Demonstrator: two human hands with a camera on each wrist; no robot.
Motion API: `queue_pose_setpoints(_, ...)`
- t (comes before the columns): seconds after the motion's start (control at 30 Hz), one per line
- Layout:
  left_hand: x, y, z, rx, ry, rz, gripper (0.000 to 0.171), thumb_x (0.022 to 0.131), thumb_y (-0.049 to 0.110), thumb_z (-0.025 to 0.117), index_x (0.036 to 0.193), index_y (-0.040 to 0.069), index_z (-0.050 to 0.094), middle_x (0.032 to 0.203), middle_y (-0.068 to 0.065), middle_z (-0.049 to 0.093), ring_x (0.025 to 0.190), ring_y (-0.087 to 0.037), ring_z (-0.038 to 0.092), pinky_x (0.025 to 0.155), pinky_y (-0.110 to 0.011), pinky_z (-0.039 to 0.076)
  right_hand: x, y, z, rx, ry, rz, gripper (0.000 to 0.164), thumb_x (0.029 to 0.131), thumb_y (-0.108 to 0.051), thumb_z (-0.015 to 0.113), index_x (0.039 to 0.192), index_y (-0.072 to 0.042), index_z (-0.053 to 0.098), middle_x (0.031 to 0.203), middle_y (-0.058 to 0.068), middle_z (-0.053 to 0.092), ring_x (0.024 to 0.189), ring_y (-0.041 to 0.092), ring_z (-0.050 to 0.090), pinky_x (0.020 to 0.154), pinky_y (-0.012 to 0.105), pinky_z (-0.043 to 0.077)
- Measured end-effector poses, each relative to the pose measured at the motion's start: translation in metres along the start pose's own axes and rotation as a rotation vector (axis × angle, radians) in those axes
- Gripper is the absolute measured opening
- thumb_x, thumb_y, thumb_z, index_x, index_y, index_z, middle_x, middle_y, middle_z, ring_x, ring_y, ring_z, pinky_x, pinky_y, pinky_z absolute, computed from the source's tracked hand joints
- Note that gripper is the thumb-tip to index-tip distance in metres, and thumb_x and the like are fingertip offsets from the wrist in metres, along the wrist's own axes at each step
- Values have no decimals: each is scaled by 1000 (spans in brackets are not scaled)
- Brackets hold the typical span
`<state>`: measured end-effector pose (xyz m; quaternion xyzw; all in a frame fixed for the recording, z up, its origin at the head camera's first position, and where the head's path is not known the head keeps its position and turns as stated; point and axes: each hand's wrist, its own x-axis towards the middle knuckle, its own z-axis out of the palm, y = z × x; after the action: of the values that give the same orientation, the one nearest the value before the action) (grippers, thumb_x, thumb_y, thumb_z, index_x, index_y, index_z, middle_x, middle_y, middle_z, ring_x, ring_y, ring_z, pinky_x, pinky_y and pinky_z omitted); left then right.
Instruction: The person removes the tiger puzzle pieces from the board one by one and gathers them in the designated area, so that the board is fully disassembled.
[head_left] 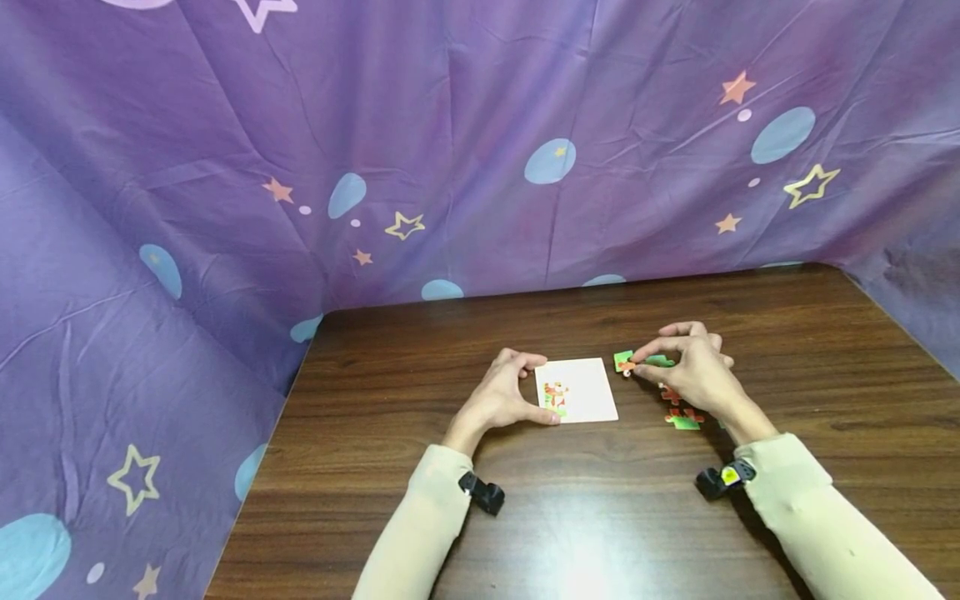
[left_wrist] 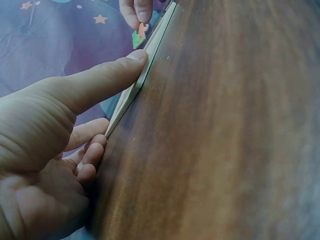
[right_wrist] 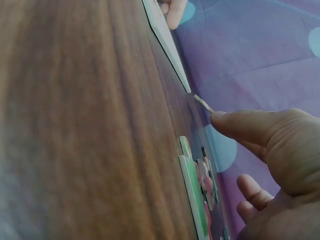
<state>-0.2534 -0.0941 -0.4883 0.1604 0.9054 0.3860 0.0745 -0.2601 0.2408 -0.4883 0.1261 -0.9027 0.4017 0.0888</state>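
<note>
A square white puzzle board (head_left: 588, 392) lies on the table, with an orange-and-white cartoon figure (head_left: 556, 397) in its lower left part. My left hand (head_left: 497, 393) grips the board's left side, thumb at the near edge and fingers at the far corner. To the right of the board, my right hand (head_left: 703, 373) pinches a green-and-orange puzzle piece (head_left: 622, 361) between thumb and fingers. The right wrist view shows this piece (right_wrist: 202, 102) edge-on, held above the table and apart from the board (right_wrist: 170, 47). Several loose puzzle pieces (head_left: 684, 422) lie beneath and beside the right hand, partly hidden.
The brown wooden table (head_left: 360, 500) reaches a purple cloth (head_left: 480, 150) with stars and blue ovals at the back and left. A black camera is strapped to each wrist, over pale sleeves (head_left: 420, 517).
</note>
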Motion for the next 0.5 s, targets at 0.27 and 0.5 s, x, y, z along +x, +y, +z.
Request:
queue_pose_setpoints(0.27, -1, 1, 0, -2, 1, 1, 98, 68, 32, 110, 154, 20, 65, 139, -2, 56, 129, -20, 58, 108, -35, 52, 0, 0, 2, -31, -19, 7, 12, 90, -24, 96, 100, -23, 90, 142, 21, 56, 132, 58, 31, 94, 79, 17)
queue_pose_setpoints(0.5, -1, 1, 0, 6, -2, 2, 98, 69, 32, 110, 155, 20, 64, 140, -3, 56, 129, -20, 57, 109, -36, 52, -1, 0, 3, -50, -23, -5, 12, 90, -21, 95, 100, -21, 89, 136, 21, 58, 131, 58, 34, 93, 82, 17)
